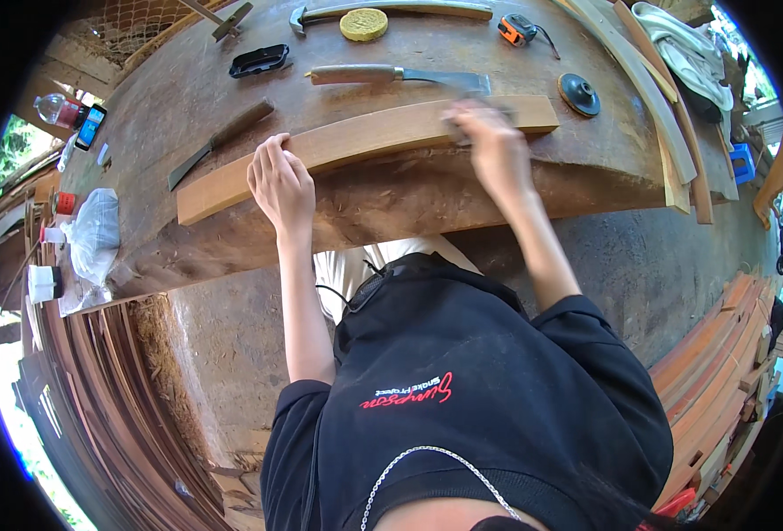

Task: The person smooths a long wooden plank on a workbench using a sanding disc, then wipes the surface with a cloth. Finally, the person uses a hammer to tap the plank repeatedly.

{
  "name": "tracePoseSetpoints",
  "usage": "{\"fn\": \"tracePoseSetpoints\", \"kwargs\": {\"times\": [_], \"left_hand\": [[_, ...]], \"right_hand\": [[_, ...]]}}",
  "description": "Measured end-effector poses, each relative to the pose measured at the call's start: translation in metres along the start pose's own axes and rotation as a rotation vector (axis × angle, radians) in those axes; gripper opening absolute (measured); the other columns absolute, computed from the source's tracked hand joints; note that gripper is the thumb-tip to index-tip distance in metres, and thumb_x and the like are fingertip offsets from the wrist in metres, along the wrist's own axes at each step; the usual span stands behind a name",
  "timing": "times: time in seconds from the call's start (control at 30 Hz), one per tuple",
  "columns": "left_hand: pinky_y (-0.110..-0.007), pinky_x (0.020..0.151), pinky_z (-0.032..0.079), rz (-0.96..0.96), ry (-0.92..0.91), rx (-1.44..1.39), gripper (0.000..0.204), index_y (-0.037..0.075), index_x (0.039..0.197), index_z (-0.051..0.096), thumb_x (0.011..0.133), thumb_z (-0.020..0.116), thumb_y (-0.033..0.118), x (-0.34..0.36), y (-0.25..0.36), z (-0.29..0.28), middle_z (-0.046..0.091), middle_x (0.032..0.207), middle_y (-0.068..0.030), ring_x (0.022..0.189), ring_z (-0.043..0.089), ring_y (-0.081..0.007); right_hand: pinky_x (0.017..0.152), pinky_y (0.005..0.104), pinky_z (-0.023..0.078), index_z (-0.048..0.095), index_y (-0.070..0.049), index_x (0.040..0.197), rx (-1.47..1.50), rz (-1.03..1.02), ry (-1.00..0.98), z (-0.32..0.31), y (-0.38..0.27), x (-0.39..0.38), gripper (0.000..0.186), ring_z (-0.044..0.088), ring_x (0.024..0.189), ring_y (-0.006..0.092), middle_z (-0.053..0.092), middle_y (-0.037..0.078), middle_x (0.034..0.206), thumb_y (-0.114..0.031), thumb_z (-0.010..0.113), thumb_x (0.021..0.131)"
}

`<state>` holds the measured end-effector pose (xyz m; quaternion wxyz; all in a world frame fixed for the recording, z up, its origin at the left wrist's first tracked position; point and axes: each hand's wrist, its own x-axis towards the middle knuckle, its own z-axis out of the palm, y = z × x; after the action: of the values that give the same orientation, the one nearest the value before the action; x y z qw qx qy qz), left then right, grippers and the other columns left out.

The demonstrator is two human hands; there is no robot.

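A long, light-brown wooden board [369, 137] lies along the near edge of the workbench. My left hand [282, 184] is closed over the board left of its middle, fingers bent across the top. Toward the board's right end, my right hand [496, 150] presses down, smeared by motion. Under its fingers is a dark, flat thing [457, 133] that is too blurred to name. Just beyond the board rest a broad-bladed knife [445, 80] with a wooden handle and, farther left, a chisel-like tool [232, 130].
On the workbench [347, 104] are a hammer [391, 11], a round yellow block [363, 25], a black tray [259, 60], an orange tape measure [517, 30] and a black disc pad [578, 94]. Long wood strips [644, 66] lie at right; a plastic bag [93, 232] sits at left.
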<state>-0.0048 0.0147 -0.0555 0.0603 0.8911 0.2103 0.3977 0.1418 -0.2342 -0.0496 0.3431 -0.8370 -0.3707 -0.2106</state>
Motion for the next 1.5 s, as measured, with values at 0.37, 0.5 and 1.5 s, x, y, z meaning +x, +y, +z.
{"fn": "tracePoseSetpoints", "kwargs": {"times": [0.37,0.5,1.5], "left_hand": [[-0.038,0.092,0.039,-0.003,0.002,0.021,0.022,0.007,0.106,0.057,0.09,0.043,0.009,0.002,0.001,0.005,0.062,0.104,-0.0074,0.103,0.057,-0.0251],[-0.038,0.092,0.039,0.015,-0.005,0.024,0.021,0.007,0.105,0.057,0.09,0.043,0.009,0.003,-0.003,0.002,0.062,0.103,-0.0077,0.102,0.057,-0.0254],[-0.037,0.091,0.039,-0.01,0.032,-0.009,0.021,0.008,0.105,0.057,0.09,0.043,0.008,0.001,0.005,0.005,0.062,0.102,-0.0071,0.101,0.057,-0.0246]], "right_hand": [[0.101,0.0349,0.045,0.07,-0.012,0.105,0.12,0.019,0.012,0.006,-0.04,0.022,0.037,0.059,0.116,0.0244,0.066,0.012,0.115,0.007,0.049,0.081],[0.1,0.0333,0.045,0.07,-0.014,0.101,0.221,-0.048,-0.068,0.054,-0.072,0.005,0.032,0.06,0.113,0.022,0.067,0.008,0.112,0.004,0.051,0.082],[0.078,0.0419,0.054,0.07,-0.011,0.105,-0.368,0.46,0.08,-0.071,0.09,0.008,0.026,0.067,0.091,0.0329,0.069,0.013,0.098,-0.005,0.05,0.089]]}}
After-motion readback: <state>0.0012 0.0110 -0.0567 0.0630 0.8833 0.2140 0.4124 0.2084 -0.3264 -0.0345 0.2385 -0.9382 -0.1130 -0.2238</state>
